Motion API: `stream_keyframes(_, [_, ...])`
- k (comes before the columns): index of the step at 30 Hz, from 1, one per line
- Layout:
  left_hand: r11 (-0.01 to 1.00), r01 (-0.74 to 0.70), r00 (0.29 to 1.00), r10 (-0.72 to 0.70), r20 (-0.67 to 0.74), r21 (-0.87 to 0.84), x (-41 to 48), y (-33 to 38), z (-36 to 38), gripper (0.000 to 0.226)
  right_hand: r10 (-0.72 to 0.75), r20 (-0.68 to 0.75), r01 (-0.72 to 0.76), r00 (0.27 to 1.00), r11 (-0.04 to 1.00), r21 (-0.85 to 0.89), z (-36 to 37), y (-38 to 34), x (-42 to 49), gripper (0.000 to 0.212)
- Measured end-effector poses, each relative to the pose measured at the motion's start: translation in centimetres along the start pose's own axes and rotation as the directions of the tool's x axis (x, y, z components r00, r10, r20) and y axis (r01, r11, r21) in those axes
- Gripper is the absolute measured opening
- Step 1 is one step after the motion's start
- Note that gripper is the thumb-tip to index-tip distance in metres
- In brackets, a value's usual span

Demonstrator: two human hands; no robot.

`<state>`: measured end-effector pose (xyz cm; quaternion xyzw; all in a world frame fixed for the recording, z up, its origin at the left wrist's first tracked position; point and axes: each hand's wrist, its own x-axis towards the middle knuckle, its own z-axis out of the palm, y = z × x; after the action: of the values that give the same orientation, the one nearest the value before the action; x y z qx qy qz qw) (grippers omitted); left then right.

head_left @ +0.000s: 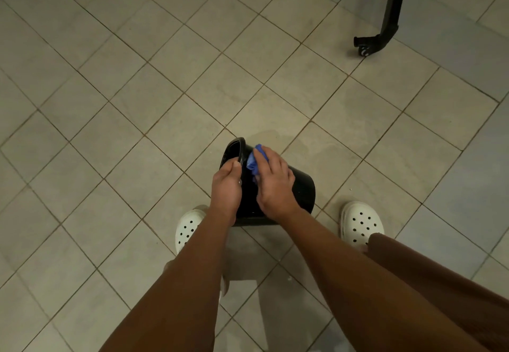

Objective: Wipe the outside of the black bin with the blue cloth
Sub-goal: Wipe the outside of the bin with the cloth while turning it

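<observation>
Two sets of fingers are at work on one thing. Those of the right hand lie spread and nearly straight over the blue cloth, pressing it flat against the outer wall of the black bin just beside the rim. The cloth is bunched, and part of it shows beyond the fingertips. Those of the left hand are curled round the bin's rim, gripping it at the near edge of the mouth, right beside the cloth.

The bin is tipped well over on its side. Its open mouth faces up and away to the left, and its base points back toward the person's right. Both bare forearms reach down to it from the lower edge of the view. It sits low between two white perforated clogs, one on either side; whether its base touches the floor I cannot tell.

Under everything is a floor of pale square tiles with dark grout lines running diagonally. Far off at the upper right stands a black metal leg ending in a small castor, well apart from the bin.
</observation>
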<state>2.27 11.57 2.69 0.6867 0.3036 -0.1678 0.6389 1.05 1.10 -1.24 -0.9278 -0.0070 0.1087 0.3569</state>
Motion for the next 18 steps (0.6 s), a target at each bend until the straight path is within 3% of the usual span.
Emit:
stream_keyframes(3, [0.999,0.029,1.000,-0.029,-0.003,-0.017,0.0,0.2,-0.1,0.030,0.095,-0.023,-0.095,0.995,0.995,-0.016,0.7,-0.4,-1.5,0.070])
stream_keyframes(8, [0.995,0.096,0.995,-0.097,-0.008,-0.018,-0.1,0.2,0.3,0.032,-0.069,-0.043,0.068,0.997,0.997,-0.028,2.2,-0.7,-2.7,0.073])
stream_keyframes(13, [0.998,0.053,0.997,-0.051,-0.050,0.037,0.2,-0.1,0.3,0.032,-0.079,0.089,0.083,0.993,0.996,-0.038,0.3,-1.3,0.2,0.077])
stream_keyframes(15, [0.997,0.048,0.996,-0.044,-0.074,0.059,0.1,-0.2,0.3,0.033,-0.002,0.076,0.004,0.997,1.000,-0.027,-0.2,-0.5,0.6,0.069])
stream_keyframes(18, [0.994,0.059,0.993,-0.050,-0.106,0.088,-0.1,-0.2,0.2,0.035,0.249,0.039,-0.248,0.968,0.968,-0.035,0.0,0.6,-0.3,0.059])
